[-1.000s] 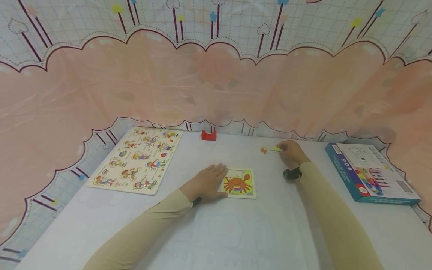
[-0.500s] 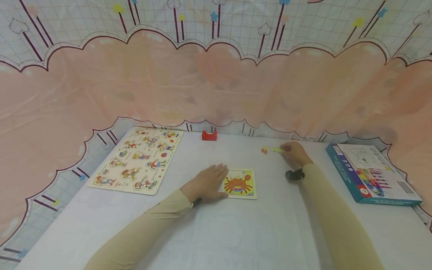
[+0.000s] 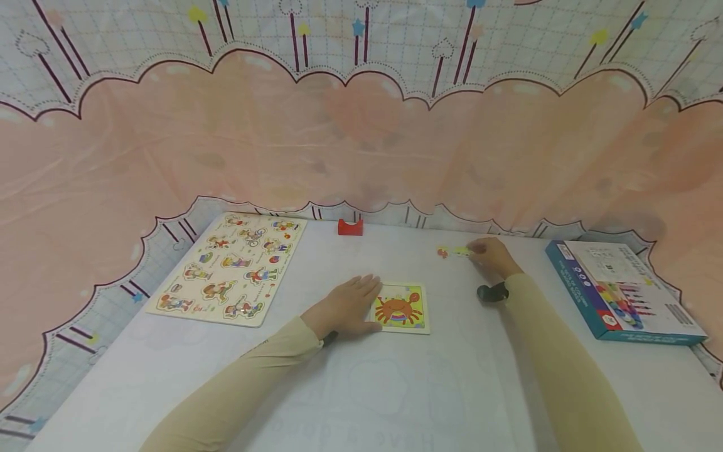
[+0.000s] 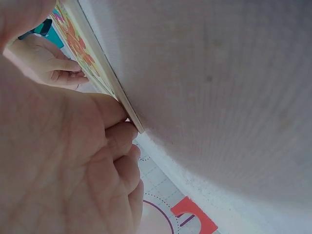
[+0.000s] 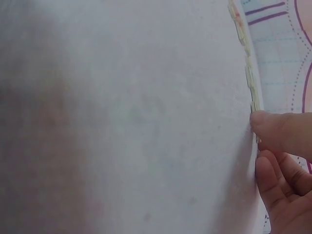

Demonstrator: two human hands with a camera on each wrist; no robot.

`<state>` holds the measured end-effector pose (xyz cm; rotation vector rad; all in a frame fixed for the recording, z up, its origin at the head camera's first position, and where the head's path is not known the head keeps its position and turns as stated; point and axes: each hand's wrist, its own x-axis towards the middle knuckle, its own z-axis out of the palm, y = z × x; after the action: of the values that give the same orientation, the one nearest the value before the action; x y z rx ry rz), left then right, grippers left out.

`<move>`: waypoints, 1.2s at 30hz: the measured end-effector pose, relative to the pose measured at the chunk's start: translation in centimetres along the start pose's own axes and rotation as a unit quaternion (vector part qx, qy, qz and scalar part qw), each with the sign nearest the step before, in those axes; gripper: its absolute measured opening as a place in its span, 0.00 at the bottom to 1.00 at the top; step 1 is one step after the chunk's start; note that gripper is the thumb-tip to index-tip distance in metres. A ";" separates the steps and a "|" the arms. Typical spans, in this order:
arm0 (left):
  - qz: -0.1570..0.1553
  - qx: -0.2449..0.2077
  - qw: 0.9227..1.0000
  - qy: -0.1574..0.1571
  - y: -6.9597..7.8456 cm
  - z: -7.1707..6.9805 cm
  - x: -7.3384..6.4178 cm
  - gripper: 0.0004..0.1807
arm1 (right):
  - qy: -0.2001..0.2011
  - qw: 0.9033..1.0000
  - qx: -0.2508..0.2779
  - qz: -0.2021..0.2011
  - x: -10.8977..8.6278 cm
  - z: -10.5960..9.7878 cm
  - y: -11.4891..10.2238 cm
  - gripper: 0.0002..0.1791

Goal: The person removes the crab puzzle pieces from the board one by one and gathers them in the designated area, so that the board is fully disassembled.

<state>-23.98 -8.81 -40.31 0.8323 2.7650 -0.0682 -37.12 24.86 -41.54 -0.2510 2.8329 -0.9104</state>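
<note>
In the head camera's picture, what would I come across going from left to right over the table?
Cream rectangular board printed with cartoon figures → red notched block → square yellow panel picturing an orange crab → small red-and-yellow piece → small yellow-green piece → person's right hand → flat white-and-teal box.

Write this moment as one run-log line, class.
Left hand: touches edge of square orange-crab board | right hand: touches small yellow-green piece | red notched block: far side of white table
</note>
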 end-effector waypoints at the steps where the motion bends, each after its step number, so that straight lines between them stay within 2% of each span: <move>1: 0.000 0.001 1.000 0.000 0.0 0.0 0.0 0.47 | -0.001 1.000 0.000 0.000 0.0 0.0 0.0 0.22; 4: 0.002 0.001 1.000 0.002 -0.1 0.1 0.0 0.47 | 0.003 1.000 0.006 -0.004 0.1 -0.1 0.1 0.23; 8: 0.004 0.000 1.000 0.003 -0.1 0.2 0.1 0.47 | 0.026 0.999 0.014 -0.030 -0.2 -0.1 0.4 0.23; 15: 0.007 0.005 1.000 0.003 -0.1 0.2 0.2 0.47 | 0.044 0.996 0.067 -0.030 -2.4 0.5 0.0 0.23; 20: 0.005 0.002 1.000 0.003 -0.1 0.1 0.1 0.47 | 0.046 0.993 0.084 -0.071 -3.8 1.2 -1.5 0.20; 28: 0.006 0.001 1.000 0.001 -0.1 0.0 0.0 0.47 | 0.003 0.990 0.069 -0.126 -5.0 3.2 -5.0 0.17; 36: 0.004 0.004 1.000 -0.001 0.0 0.0 0.1 0.47 | -0.052 0.985 0.062 -0.151 -5.9 5.6 -7.1 0.12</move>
<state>-24.04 -8.81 -40.33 0.8448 2.7611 -0.0784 -29.48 17.25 -41.25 -0.7052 2.6720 -1.0899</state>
